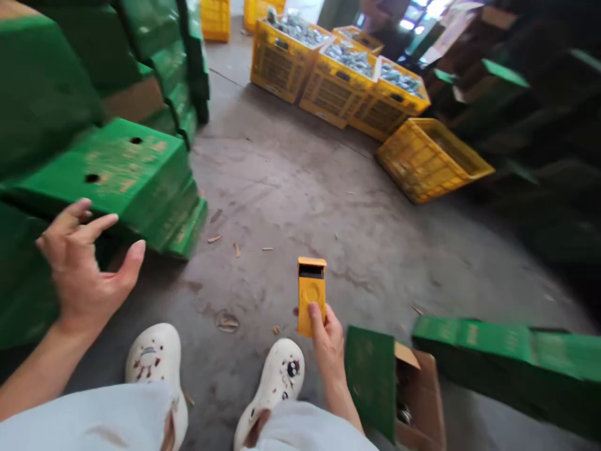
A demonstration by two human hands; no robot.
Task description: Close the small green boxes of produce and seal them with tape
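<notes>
My left hand (pixel 87 266) has its fingers spread and holds nothing that I can see. It is just in front of the near edge of a green cardboard box (pixel 154 160) with two round holes in its top; whether the fingertips touch the box I cannot tell. In my right hand (pixel 328 338) is a flat yellow hand-held tool (pixel 312 291) with a black band near its top end. The thumb presses on its face, and the tool points away from me above the floor. Its exact kind does not show.
Green boxes (pixel 42 75) are stacked at the left. Beyond the concrete floor (pixel 282 188) stand yellow crates (pixel 277 69) filled with small items, and one tilted yellow crate (pixel 408 163). An open green carton (pixel 370 376) and a long green box (pixel 498 369) lie at lower right.
</notes>
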